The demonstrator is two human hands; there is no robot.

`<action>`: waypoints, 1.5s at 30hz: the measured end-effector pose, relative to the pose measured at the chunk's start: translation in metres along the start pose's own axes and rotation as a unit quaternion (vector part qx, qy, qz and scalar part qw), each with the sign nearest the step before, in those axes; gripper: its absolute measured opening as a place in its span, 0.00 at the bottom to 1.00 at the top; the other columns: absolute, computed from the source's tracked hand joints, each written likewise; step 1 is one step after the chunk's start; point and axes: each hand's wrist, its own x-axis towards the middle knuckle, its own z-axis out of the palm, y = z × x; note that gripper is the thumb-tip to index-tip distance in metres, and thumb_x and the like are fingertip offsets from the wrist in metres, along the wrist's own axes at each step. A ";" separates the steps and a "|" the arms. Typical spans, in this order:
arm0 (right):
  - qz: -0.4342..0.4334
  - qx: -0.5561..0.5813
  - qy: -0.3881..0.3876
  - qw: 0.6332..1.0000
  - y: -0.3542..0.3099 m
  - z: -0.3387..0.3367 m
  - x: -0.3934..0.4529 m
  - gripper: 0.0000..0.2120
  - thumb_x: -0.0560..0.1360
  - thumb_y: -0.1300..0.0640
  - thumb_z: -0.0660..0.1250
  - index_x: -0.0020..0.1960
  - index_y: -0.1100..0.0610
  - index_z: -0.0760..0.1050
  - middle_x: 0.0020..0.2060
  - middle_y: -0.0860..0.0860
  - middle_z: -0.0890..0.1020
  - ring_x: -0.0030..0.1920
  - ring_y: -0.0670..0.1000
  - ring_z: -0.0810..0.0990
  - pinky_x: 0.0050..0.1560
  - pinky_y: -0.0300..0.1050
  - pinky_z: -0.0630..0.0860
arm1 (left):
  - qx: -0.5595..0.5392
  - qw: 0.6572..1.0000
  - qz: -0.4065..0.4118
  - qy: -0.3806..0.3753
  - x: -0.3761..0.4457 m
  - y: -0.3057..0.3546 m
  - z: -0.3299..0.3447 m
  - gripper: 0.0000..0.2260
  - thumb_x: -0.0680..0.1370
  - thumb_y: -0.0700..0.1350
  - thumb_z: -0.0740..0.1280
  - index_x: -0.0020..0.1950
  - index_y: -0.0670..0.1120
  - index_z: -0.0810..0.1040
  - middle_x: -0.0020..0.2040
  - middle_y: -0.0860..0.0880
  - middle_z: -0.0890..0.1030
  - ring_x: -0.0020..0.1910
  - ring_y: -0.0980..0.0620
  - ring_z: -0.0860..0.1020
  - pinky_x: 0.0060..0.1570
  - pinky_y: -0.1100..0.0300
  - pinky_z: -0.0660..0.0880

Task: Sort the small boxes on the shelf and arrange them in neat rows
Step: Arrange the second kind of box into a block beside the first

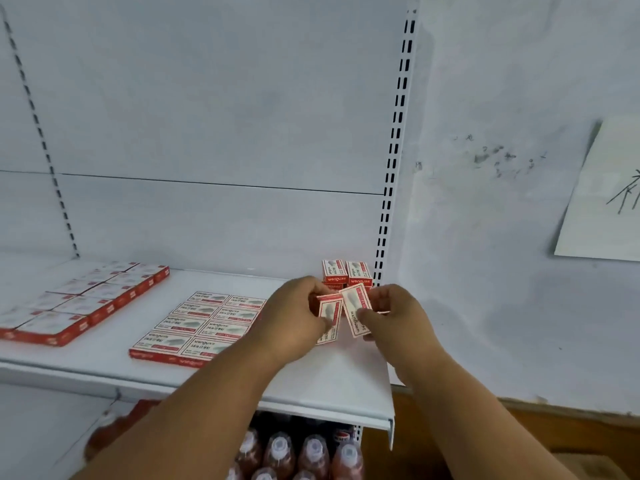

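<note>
Two small boxes held up over white shelf (pixel 104 355), R end.
L hand (pixel 294 320) fingers curled round one red-white box (pixel 328 318); R hand (pixel 398 317) pinching another box (pixel 356 310), tilted, touching the first. Stacked boxes (pixel 346 273) just behind at back corner; flat rows (pixel 204 323) mid-shelf, another block (pixel 83 299) far L. Bottles (pixel 298 455) below.

Single head-worn wide-angle view, looking forward and slightly down at a white shelf (pixel 104 355) from close range, arm's reach. Both forearms enter from the bottom edge, hands meeting just right of frame center. Shelf back panel fills the upper left and center, a bare wall (pixel 519 237) the right side. Lower shelf's bottles (pixel 311 455) peek in at bottom center. Straight lines bow near the edges.
</note>
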 end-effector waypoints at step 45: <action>0.019 -0.270 -0.029 0.962 -0.032 0.183 0.077 0.09 0.78 0.56 0.66 0.56 0.51 0.82 0.51 0.46 0.83 0.50 0.47 0.80 0.51 0.41 0.75 | 0.062 0.995 -0.053 -0.052 0.116 -0.166 -0.119 0.13 0.78 0.39 0.62 0.51 0.53 0.83 0.57 0.51 0.82 0.54 0.50 0.79 0.58 0.54 0.76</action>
